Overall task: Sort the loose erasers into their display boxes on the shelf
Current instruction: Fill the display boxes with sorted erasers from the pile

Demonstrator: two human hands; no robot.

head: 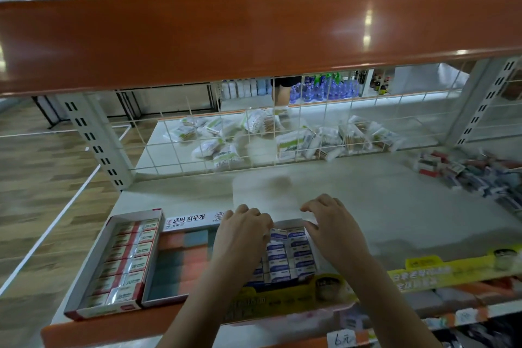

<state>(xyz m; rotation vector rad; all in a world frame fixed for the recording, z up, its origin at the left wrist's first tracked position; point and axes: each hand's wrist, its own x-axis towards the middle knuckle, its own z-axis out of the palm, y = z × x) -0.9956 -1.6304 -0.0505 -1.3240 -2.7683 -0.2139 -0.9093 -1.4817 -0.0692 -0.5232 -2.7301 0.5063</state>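
Three display boxes stand at the shelf's front left. The left box (84, 285) holds red-and-white erasers, and the middle box (180, 260) holds orange and teal erasers. A third box (288, 257) holds blue-and-white erasers. My left hand (243, 237) and my right hand (330, 229) are both over this third box. Their fingers curl at its back edge, around a blurred white lid flap (268, 195) that stands up behind the erasers. A pile of loose erasers (477, 175) lies at the shelf's back right, away from both hands.
An orange shelf beam (254, 34) crosses overhead, close to the camera. A white wire grid (282, 133) backs the shelf, with packets of cotton swabs (291, 141) behind it. Yellow price strips (418, 277) run along the front edge. Bare shelf board (395, 206) lies to the right of the hands.
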